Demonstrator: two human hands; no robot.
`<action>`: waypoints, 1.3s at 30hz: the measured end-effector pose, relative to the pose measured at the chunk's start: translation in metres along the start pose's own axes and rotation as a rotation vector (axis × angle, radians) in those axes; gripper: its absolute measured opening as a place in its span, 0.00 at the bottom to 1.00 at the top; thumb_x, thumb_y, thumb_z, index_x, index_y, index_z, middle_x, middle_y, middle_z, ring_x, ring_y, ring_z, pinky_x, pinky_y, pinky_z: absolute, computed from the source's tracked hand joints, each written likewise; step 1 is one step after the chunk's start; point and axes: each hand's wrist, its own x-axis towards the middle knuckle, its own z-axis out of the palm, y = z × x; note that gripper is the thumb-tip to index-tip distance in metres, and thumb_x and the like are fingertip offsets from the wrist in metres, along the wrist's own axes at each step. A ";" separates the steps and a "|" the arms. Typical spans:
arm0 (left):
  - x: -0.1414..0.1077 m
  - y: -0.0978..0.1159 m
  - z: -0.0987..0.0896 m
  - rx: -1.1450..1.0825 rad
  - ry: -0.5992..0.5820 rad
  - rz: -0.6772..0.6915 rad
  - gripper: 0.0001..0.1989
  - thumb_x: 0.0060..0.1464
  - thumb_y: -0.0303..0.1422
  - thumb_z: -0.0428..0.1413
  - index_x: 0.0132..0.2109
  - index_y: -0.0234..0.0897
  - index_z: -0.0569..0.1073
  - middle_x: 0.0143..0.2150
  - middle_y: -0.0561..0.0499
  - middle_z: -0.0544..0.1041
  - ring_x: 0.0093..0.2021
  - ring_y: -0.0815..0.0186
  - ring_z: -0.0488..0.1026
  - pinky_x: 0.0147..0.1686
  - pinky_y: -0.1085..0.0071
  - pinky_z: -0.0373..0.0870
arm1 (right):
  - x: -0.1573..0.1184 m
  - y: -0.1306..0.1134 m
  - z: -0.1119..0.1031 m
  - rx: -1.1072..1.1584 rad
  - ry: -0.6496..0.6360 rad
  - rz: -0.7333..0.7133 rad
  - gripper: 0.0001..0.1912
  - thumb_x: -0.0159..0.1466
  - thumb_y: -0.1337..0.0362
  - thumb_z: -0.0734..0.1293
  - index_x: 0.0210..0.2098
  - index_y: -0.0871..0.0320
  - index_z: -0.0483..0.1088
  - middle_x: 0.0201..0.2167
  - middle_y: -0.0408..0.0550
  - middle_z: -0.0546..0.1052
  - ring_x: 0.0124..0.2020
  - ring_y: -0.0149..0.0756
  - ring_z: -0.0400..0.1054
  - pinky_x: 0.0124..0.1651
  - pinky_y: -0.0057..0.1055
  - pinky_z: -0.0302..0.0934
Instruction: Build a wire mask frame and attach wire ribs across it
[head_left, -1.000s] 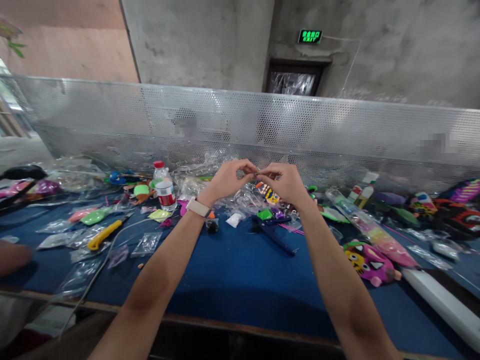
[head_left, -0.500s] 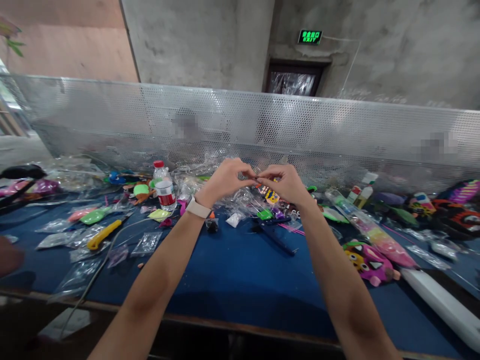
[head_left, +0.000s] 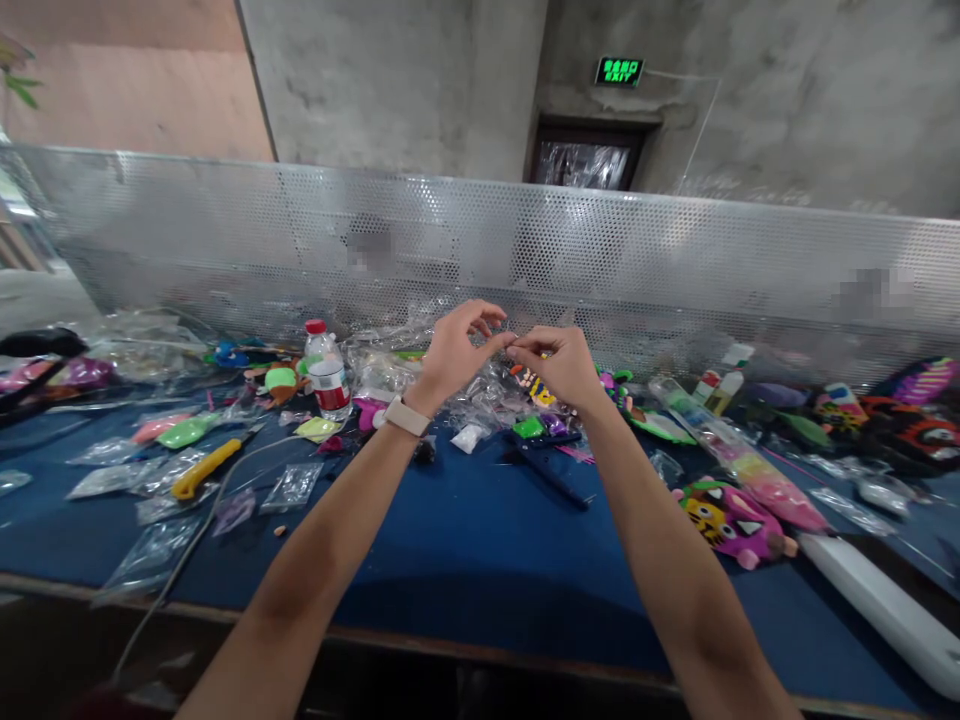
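Both of my hands are raised over the far middle of the blue table (head_left: 465, 540). My left hand (head_left: 461, 350), with a pale wristband (head_left: 407, 416) at the wrist, has its fingers parted, and its thumb tip meets the fingertips of the other hand. My right hand (head_left: 556, 362) is closed in a pinch; whatever lies between its thumb and forefinger is too small to make out. Below and behind the hands are crumpled clear plastic (head_left: 487, 395) and a yellow patterned piece (head_left: 538, 390). Nearer me lie a bright green packet (head_left: 529, 427) and a dark blue tool (head_left: 551, 475).
On the left stand a red-capped bottle (head_left: 328, 375) and a yellow utility knife (head_left: 206, 470) among small clear bags (head_left: 294, 488). To the right lie a pink clay-like figure (head_left: 742, 525), a long pouch (head_left: 776, 490) and a white bar (head_left: 877, 600). A perforated metal screen (head_left: 480, 240) runs behind.
My left fingers have lifted and spread from the earlier pinch, leaving the thumb near my right fingertips. My right hand stays pinched. A blurred hand at the left edge has gone from view.
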 end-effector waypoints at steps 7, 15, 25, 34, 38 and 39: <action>-0.002 -0.002 -0.005 0.295 -0.105 0.289 0.08 0.71 0.32 0.57 0.51 0.42 0.82 0.56 0.45 0.82 0.58 0.57 0.77 0.60 0.54 0.70 | 0.003 0.006 -0.007 0.087 -0.012 0.058 0.12 0.59 0.56 0.75 0.25 0.56 0.79 0.21 0.42 0.74 0.24 0.32 0.62 0.29 0.32 0.56; -0.003 0.000 -0.003 0.267 -0.150 0.145 0.07 0.71 0.35 0.57 0.51 0.43 0.79 0.49 0.48 0.85 0.55 0.55 0.78 0.61 0.53 0.67 | -0.001 0.002 -0.011 -0.142 0.005 -0.129 0.07 0.66 0.59 0.74 0.32 0.51 0.84 0.28 0.46 0.81 0.32 0.39 0.73 0.38 0.38 0.65; 0.001 0.006 -0.004 -0.255 -0.279 -0.102 0.03 0.65 0.32 0.59 0.42 0.38 0.74 0.39 0.47 0.84 0.40 0.63 0.82 0.44 0.65 0.79 | -0.001 -0.002 -0.015 -0.245 -0.073 -0.169 0.08 0.67 0.61 0.73 0.33 0.50 0.85 0.31 0.46 0.83 0.32 0.38 0.73 0.42 0.39 0.65; 0.001 -0.001 -0.012 0.059 -0.217 0.127 0.11 0.62 0.43 0.67 0.44 0.42 0.82 0.42 0.48 0.85 0.44 0.60 0.80 0.49 0.61 0.75 | 0.002 0.001 -0.020 0.008 -0.106 -0.011 0.08 0.62 0.60 0.74 0.29 0.55 0.83 0.27 0.47 0.82 0.31 0.37 0.73 0.35 0.36 0.65; 0.002 0.001 -0.012 0.039 -0.194 0.062 0.16 0.63 0.50 0.65 0.39 0.42 0.82 0.38 0.49 0.84 0.42 0.61 0.80 0.48 0.61 0.75 | 0.000 0.001 -0.019 -0.020 -0.097 -0.089 0.06 0.64 0.61 0.74 0.31 0.53 0.84 0.29 0.47 0.83 0.32 0.38 0.75 0.37 0.37 0.66; 0.002 0.002 -0.012 0.013 -0.200 0.035 0.17 0.63 0.50 0.65 0.37 0.41 0.82 0.37 0.49 0.84 0.41 0.61 0.80 0.47 0.62 0.75 | 0.000 0.001 -0.018 -0.041 -0.091 -0.121 0.06 0.65 0.62 0.74 0.32 0.52 0.85 0.30 0.46 0.83 0.32 0.38 0.75 0.38 0.37 0.66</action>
